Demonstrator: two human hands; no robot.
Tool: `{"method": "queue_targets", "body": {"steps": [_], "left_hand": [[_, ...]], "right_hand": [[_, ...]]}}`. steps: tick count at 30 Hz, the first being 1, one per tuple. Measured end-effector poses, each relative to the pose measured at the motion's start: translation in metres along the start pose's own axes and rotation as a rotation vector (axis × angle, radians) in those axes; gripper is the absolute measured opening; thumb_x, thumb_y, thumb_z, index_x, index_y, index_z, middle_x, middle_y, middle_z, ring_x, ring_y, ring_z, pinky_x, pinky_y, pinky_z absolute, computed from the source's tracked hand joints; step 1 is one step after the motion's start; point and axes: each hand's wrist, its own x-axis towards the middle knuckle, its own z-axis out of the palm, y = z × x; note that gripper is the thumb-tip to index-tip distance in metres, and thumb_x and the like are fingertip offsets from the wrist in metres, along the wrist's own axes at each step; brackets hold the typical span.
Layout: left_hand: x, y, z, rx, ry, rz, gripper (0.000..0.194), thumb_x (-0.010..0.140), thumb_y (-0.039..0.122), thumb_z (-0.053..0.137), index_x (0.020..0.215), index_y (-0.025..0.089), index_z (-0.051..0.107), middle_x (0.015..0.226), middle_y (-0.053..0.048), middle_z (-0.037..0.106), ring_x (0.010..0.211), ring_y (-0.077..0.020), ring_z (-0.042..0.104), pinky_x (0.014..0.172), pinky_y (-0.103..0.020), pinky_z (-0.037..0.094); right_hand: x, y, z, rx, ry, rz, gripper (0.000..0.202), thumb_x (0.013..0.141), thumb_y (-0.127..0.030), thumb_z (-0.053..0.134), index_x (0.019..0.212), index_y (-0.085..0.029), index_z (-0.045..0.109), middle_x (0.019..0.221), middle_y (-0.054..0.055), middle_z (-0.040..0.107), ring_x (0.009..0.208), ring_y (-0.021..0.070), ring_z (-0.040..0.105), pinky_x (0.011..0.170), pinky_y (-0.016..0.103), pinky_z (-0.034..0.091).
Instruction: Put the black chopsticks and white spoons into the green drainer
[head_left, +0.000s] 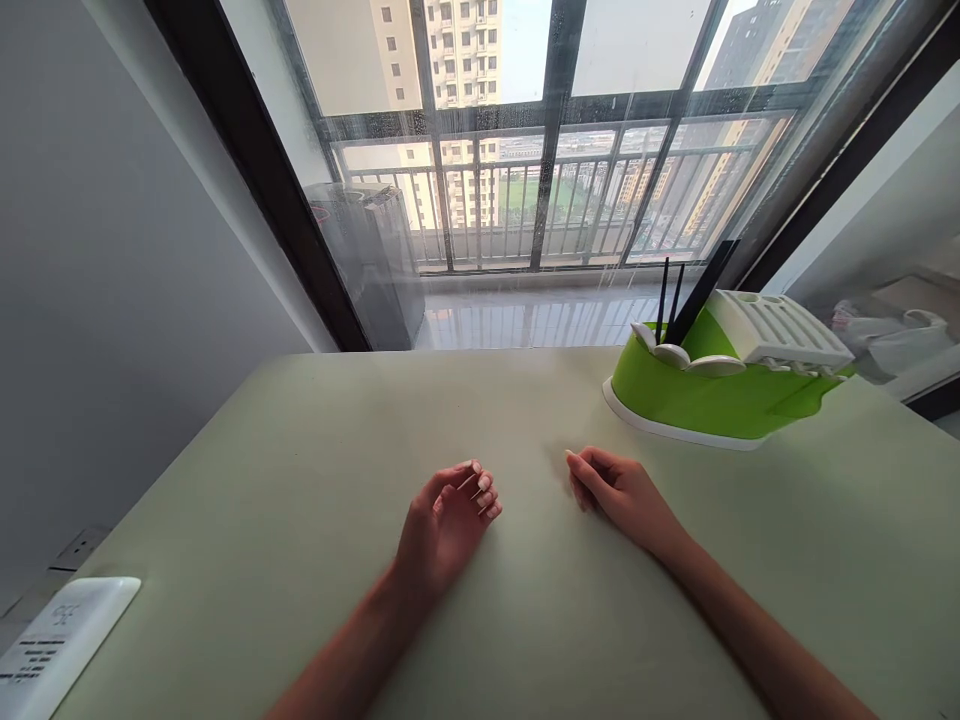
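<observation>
My left hand rests on the pale green table, palm turned inward and upward. Its fingers are loosely curled and apart, with nothing in the palm. To its right lies my right hand, back upward, thumb against the curled forefinger; no held thing shows there, and the other fingertips are partly hidden. A gap of bare tabletop separates the two hands. Beyond my right hand stands a green and white holder, with thin black sticks and a wider black flat piece upright in it.
At the left front corner lies a white rectangular object with dark print. Behind the table is a tall window with dark frames, showing a balcony railing. A wall socket sits at left, and a white bag lies beyond the right side.
</observation>
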Motion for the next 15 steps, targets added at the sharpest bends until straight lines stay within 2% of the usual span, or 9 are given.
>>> {"method": "queue_targets", "body": {"steps": [15], "left_hand": [[0.0006,-0.001,-0.0032,-0.009,-0.017,-0.001,0.013,0.086,0.026,0.068,0.081,0.014,0.065,0.077,-0.001,0.052,0.067,-0.0118,0.048,0.068,-0.027,0.046]], "right_hand": [[-0.0001,-0.0019,0.0,0.012,-0.001,-0.007,0.049,0.1,-0.06,0.049,0.069,-0.023,0.055,0.06,-0.002,0.056,0.056,0.0136,0.047,0.058,0.028,0.037]]}}
